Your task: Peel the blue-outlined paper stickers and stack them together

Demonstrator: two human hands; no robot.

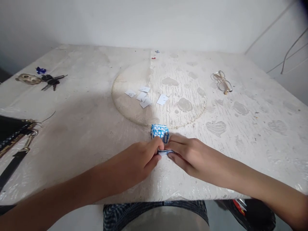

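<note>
Both hands meet at a small stack of blue-white cards [163, 152]; the left hand [137, 162] and right hand [190, 154] pinch it closed-fingered, keeping edges even, while another pile [160, 132] lies just beyond the fingertips.

near edge, middle: left hand [138, 160] and right hand [190, 154] meet on the card stack [160, 134]
centre: paper slips [145, 96] behind the stack
far left: keys [51, 80]
left edge: strap [16, 154]
far right: glasses [221, 81]

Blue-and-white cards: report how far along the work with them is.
Done: some white paper slips lie spread on the table. In hand: the left hand and right hand pinch the stack of blue-and-white cards. Left: the stack looks unspread, seemingly most cards.
</note>
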